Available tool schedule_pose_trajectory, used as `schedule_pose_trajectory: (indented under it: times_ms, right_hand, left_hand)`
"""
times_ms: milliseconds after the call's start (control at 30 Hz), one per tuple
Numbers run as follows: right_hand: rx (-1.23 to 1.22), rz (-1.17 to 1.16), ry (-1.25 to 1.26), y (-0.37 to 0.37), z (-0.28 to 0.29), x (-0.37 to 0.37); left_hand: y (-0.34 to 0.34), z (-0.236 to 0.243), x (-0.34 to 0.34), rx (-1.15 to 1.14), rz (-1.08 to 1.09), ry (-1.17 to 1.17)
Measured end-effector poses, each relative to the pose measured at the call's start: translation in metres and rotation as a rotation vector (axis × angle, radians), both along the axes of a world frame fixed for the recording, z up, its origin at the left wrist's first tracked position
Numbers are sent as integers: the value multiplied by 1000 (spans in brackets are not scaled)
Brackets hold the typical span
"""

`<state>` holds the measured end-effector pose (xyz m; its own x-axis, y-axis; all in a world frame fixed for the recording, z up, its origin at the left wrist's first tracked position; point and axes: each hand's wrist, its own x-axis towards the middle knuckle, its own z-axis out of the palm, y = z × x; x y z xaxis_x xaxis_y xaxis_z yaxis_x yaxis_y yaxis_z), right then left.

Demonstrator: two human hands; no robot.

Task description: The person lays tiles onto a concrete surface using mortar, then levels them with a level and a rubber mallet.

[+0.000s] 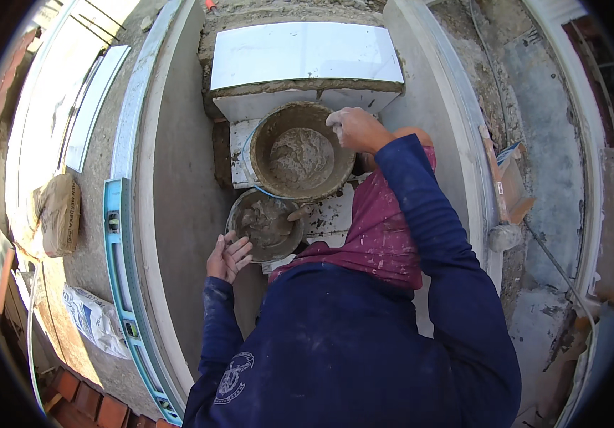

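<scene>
A large round bucket (261, 135) of wet grey mortar (301, 157) stands in front of me, its thin blue handle (247, 158) hanging down the left side. My right hand (359, 130) is closed over its far right rim; what the fingers hold, if anything, is hidden. Nearer and to the left sits a smaller mortar-filled bowl (278, 251), partly under the bucket's edge. A short wooden handle (300, 212) sticks out of its mortar. Beside this bowl's left rim, my left hand (230, 257) is open, palm up, fingers spread and empty.
A white tile-topped block (307, 53) lies beyond the bucket. Grey plastered walls (178, 143) rise on both sides. A teal spirit level (123, 285) leans along the left wall, near a paper sack (59, 215) and a white bag (96, 321). A mallet (505, 237) rests at right.
</scene>
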<state>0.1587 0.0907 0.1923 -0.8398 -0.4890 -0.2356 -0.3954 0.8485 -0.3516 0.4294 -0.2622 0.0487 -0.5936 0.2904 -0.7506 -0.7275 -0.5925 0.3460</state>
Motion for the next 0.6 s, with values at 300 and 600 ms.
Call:
schedule_pose_trajectory:
  times_ms: [300, 600]
  right_hand:
    - [-201, -559, 681, 135, 71, 105]
    - [512, -942, 247, 289, 59, 185]
  left_hand:
    - [43, -95, 84, -586, -1084, 409]
    - [35, 18, 8, -471, -1091, 68]
